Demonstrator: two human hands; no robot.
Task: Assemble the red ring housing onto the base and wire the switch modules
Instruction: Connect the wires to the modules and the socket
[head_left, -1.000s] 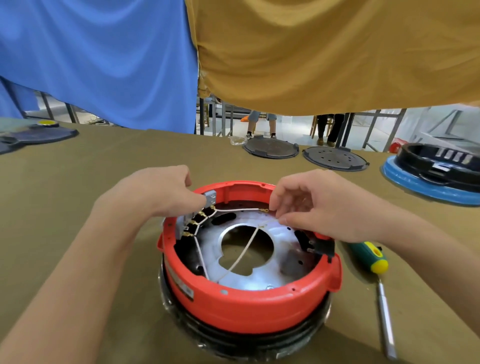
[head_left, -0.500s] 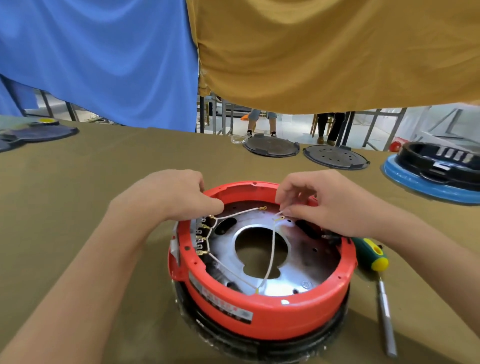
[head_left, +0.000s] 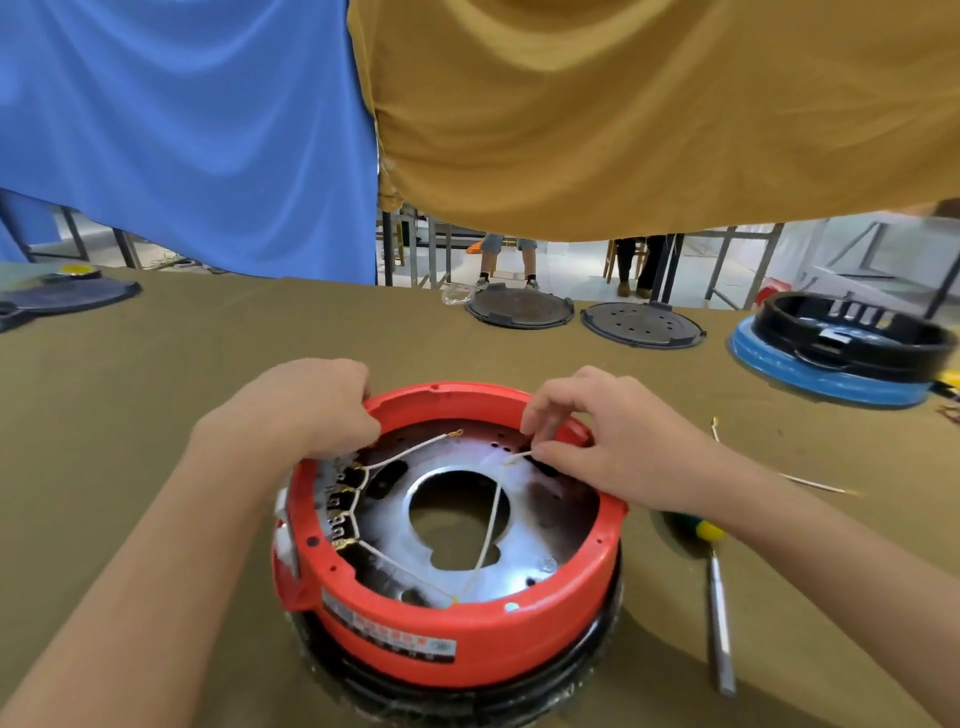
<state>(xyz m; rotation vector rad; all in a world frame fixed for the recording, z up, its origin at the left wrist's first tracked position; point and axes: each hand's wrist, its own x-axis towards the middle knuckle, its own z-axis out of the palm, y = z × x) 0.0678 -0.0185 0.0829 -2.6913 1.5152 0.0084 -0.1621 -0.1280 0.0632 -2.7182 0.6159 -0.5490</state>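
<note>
The red ring housing (head_left: 447, 639) sits on a black base (head_left: 467, 701) in front of me, with a shiny metal plate (head_left: 550, 540) inside. A row of switch modules (head_left: 340, 506) lines the inner left wall, joined by white wires. My left hand (head_left: 306, 410) grips the ring's far left rim above the modules. My right hand (head_left: 608, 441) rests on the far right rim and pinches the end of a white wire (head_left: 491, 525) that runs across the plate's centre hole. Another wire end with a ring terminal (head_left: 457, 432) lies loose near the back.
A screwdriver (head_left: 719, 608) with a green and yellow handle lies right of the housing. Two dark round lids (head_left: 519, 310) lie at the table's far edge, and a black housing on a blue base (head_left: 841, 358) stands far right. Loose wire pieces (head_left: 810, 484) lie on the cloth.
The housing has been turned, so the label now faces me and the switch modules sit further left. My right hand has taken the white wire's end and pulled it toward the right rim.
</note>
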